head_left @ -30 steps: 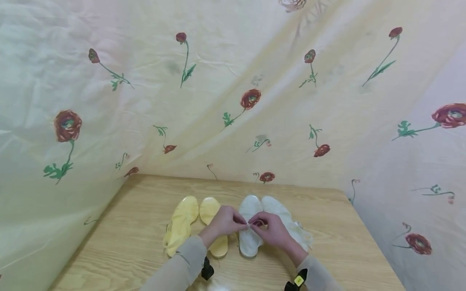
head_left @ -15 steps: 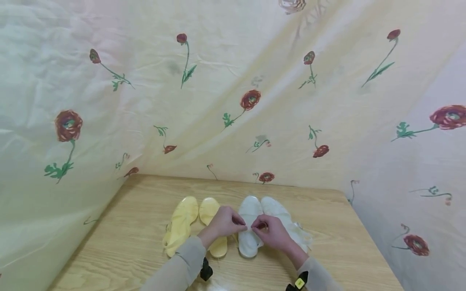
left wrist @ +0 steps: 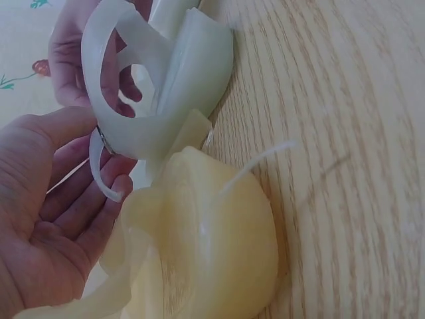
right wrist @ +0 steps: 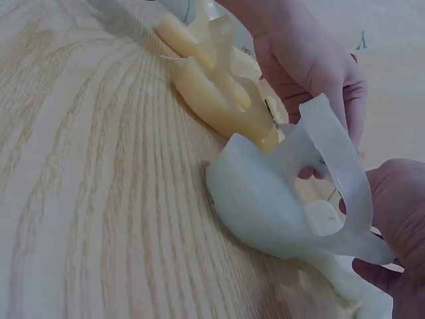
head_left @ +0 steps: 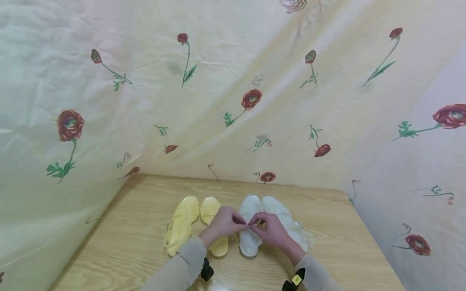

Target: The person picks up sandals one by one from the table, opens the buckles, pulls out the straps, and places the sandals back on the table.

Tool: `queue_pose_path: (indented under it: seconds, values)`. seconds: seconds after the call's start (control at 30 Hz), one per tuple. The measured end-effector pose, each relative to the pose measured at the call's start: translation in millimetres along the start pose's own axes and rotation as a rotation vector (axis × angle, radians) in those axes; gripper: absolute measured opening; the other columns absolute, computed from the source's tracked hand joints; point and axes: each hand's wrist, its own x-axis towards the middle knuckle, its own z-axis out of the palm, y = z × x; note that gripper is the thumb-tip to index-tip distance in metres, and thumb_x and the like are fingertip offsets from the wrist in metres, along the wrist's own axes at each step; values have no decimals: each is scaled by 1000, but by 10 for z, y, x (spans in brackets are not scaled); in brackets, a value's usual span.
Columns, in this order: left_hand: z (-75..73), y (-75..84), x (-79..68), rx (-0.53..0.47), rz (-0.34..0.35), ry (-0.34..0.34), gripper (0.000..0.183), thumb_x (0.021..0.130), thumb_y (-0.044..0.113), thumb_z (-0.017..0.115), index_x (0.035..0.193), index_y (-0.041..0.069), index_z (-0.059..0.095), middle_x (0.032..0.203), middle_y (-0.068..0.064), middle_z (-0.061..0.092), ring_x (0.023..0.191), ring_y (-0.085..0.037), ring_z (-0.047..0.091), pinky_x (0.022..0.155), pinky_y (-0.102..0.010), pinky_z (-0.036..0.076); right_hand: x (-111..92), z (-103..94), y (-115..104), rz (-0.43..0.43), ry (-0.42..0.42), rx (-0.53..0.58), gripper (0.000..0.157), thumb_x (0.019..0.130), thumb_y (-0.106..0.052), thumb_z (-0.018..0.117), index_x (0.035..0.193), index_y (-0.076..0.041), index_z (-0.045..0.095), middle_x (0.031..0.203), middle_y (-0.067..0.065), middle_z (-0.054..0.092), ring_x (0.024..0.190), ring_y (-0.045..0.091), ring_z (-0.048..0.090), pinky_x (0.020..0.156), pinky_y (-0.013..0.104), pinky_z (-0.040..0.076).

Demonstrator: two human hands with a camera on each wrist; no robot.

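Observation:
A white sandal (head_left: 249, 244) stands on the wooden tabletop, the left one of a white pair. Over it my left hand (head_left: 225, 221) and right hand (head_left: 271, 228) meet at the fingertips. From the left wrist, my left hand (left wrist: 40, 199) pinches the sandal's strap (left wrist: 99, 73) beside a small metal buckle (left wrist: 105, 141); a loose strap end (left wrist: 103, 173) curls down in front of the fingers. In the right wrist view my right hand (right wrist: 408, 212) pinches a white strap (right wrist: 339, 159) between thumb and finger. The fingers partly hide what lies between them.
The other white sandal (head_left: 274, 206) lies just to the right, its straps loose. A yellow pair stands left: one yellow sandal (head_left: 182, 222) and its mate (head_left: 210, 208), partly behind my left hand. Flowered cloth (head_left: 204, 113) encloses the tabletop (head_left: 120, 242) at the back and sides.
Half a second ago my fingertips drew slightly apart over the white sandal. Now the right hand has come back left, so they meet again. The sandals have stayed in place.

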Motion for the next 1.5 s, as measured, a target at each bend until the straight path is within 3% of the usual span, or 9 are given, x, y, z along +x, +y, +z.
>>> queue_pose_path:
  seconds: [0.17, 0.47, 0.73, 0.97, 1.13, 1.3, 1.5]
  values:
    - [-1, -25, -12, -1, -10, -8, 8, 90, 21, 87, 92, 13, 86, 87, 0, 83, 73, 1, 71, 68, -18, 58, -42, -7, 10, 8, -2, -6, 15, 93, -10, 82, 90, -23, 75, 92, -8, 78, 89, 7, 70, 83, 34, 60]
    - [14, -20, -5, -1, 7, 8, 11, 90, 22, 87, 91, 11, 86, 86, -2, 83, 72, 0, 72, 67, -17, 57, 3, 3, -30, -38, 27, -70, 12, 91, -11, 83, 96, -22, 79, 98, -9, 80, 97, 15, 73, 86, 46, 61]
    - [13, -22, 0, -12, -2, 6, 12, 89, 23, 88, 90, 11, 86, 86, -2, 83, 73, 0, 72, 68, -17, 58, 25, -11, -47, -24, -42, -40, 10, 93, -16, 82, 91, -24, 77, 97, -9, 81, 95, 10, 74, 90, 43, 60]
    - [14, -19, -2, -8, 7, -5, 10, 90, 20, 86, 92, 11, 86, 86, -3, 83, 72, 2, 70, 68, -16, 57, 35, -30, -51, -118, -67, -38, 13, 93, -8, 81, 89, -19, 75, 90, -4, 79, 86, 7, 70, 80, 30, 61]
    - [30, -3, 6, -33, -15, -8, 9, 89, 20, 87, 91, 11, 86, 84, -1, 83, 72, 0, 70, 67, -17, 58, 54, -60, -67, -172, -21, -110, 11, 92, -7, 81, 92, -16, 74, 91, -6, 77, 88, 12, 70, 80, 37, 62]
    - [36, 30, 8, -70, -34, -2, 8, 86, 17, 88, 89, 10, 85, 81, 0, 82, 70, -1, 70, 65, -19, 58, 86, -101, -121, -152, -53, -77, 11, 94, -7, 80, 94, -15, 72, 95, -3, 77, 92, 14, 73, 83, 41, 63]
    - [21, 63, 10, -24, -52, -7, 9, 83, 19, 91, 83, 12, 85, 76, 3, 80, 67, 0, 67, 62, -19, 57, 90, -151, -150, -99, -115, -4, 12, 93, -9, 81, 90, -15, 71, 94, 1, 78, 90, 9, 73, 85, 41, 63]
